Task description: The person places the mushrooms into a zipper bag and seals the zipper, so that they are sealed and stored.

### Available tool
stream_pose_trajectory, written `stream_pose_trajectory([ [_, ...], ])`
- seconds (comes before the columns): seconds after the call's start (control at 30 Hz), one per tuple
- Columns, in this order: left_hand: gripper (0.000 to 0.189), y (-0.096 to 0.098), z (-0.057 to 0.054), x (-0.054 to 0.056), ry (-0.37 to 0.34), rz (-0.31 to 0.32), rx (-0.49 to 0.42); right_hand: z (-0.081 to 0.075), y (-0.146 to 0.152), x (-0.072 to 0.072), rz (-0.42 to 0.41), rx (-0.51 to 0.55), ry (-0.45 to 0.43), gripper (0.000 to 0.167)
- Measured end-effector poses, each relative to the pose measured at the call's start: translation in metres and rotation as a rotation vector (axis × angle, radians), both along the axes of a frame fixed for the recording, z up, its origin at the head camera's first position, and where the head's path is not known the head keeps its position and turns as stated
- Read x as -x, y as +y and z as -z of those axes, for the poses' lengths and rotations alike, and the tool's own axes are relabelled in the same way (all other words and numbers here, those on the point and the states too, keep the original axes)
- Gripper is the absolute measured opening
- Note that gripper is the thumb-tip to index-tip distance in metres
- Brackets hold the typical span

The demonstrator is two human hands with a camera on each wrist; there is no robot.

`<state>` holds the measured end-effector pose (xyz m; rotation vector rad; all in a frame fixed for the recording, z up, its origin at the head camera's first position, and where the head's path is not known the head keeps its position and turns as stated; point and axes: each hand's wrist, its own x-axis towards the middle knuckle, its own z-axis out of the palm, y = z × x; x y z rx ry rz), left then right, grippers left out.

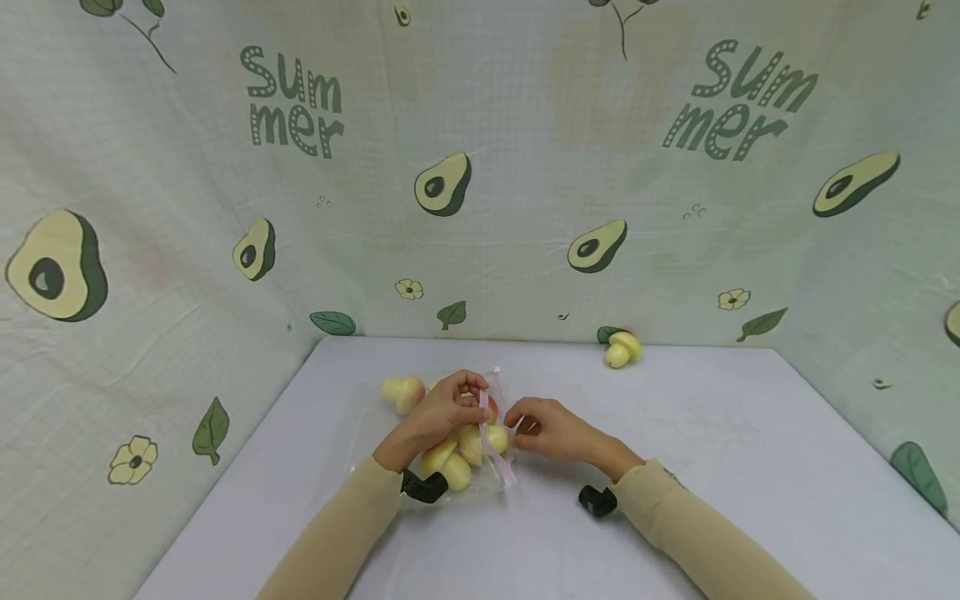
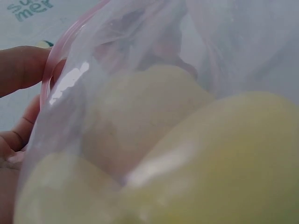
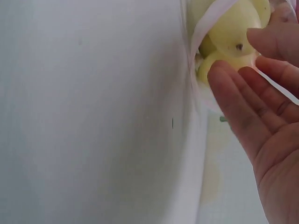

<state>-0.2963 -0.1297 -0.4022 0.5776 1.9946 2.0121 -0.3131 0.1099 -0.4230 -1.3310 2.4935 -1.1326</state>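
A clear zip bag with a pink zip strip lies on the table, its mouth toward the right. Inside are several pale yellow, rounded pieces, some mushroom-shaped and some with a reddish blush. My left hand reaches over the bag and pinches the pink strip at its mouth. At the other side of the opening is my right hand. Its fingers are loosely bent, with the thumb apart, close to the bag's rim and the yellow pieces. Whether they touch the rim is unclear.
One more yellow mushroom-shaped piece sits outside the bag by the table's back edge, right of centre. A cloth printed with avocados hangs behind and at both sides of the white table. Dark wrist cameras sit below both wrists.
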Motion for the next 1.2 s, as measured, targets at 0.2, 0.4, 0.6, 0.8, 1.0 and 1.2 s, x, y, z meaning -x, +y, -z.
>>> stream_pose_trajectory([
  [0.2,0.054,0.000,0.000,0.001,-0.013,-0.003,0.008,-0.006,0.023,0.014,0.086,-0.028,0.060,0.023],
  [0.4,0.052,0.000,0.001,0.002,-0.015,-0.007,0.002,-0.016,0.053,0.035,0.178,-0.031,0.161,0.023],
  [0.6,0.050,0.001,0.000,0.002,-0.002,-0.010,0.005,-0.024,0.077,0.050,0.284,-0.101,0.215,0.026],
  [0.8,0.049,0.001,0.000,0.000,-0.004,-0.013,0.010,-0.026,0.094,0.068,0.401,-0.154,0.258,0.031],
  [1.0,0.050,0.000,0.000,0.001,-0.004,-0.006,0.004,-0.028,0.108,0.084,0.520,-0.230,0.248,0.043],
  [1.2,0.049,0.001,-0.001,0.001,-0.005,-0.011,0.010,-0.031,0.120,0.098,0.583,-0.254,0.230,0.056],
])
